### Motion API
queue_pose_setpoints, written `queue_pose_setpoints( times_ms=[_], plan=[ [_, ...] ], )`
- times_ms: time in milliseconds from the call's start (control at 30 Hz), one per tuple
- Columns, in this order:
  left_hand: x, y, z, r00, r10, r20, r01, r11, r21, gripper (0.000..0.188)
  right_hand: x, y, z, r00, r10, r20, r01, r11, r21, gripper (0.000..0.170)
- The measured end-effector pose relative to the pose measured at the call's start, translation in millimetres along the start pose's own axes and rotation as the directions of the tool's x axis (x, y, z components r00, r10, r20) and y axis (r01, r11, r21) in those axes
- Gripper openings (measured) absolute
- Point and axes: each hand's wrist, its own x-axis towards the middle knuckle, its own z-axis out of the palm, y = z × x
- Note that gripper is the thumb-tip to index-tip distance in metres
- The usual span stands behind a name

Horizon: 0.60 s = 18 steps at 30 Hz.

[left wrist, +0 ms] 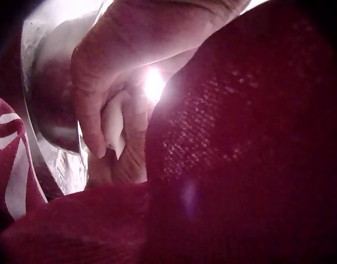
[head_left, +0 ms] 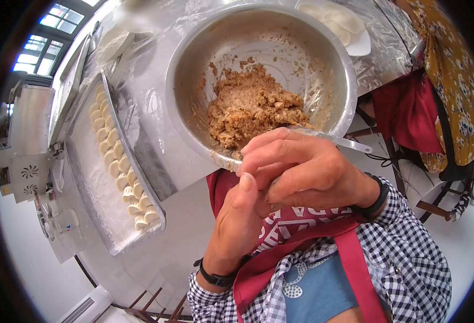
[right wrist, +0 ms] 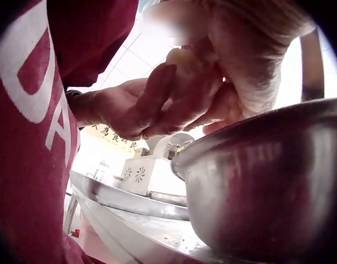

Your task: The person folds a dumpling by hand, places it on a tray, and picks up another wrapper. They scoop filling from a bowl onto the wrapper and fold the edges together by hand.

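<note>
Close in front of the red apron, both hands come together at the near rim of a steel bowl. My left hand (head_left: 234, 215) and my right hand (head_left: 312, 167) pinch a dumpling (left wrist: 113, 124) between fingers and thumbs. Its pale dough shows in both wrist views, while the hands hide it in the head view. Brown minced filling (head_left: 256, 105) is heaped in the large steel bowl (head_left: 180, 70). A flat metal handle (head_left: 353, 144) sticks out over the bowl's near right rim, partly behind the right hand.
To the left lies a floured metal tray (head_left: 94, 199) with rows of dumplings (head_left: 118, 161) along one side. Behind the bowl, a white plate (head_left: 362, 47) carries round dough wrappers (head_left: 339, 24). Another person in flowered clothing (head_left: 458, 70) is at the right, near a wooden chair (head_left: 436, 207).
</note>
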Motion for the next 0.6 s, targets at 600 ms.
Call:
queue_pose_setpoints(
  times_ms=[600],
  plan=[
    [-0.7,0.6,2.9,0.996,0.046,-0.073,-0.052,0.995,-0.085,0.061,1.5,-9.6,-1.3,0.997,0.078,-0.025,-0.076,0.996,0.048,0.016]
  ],
)
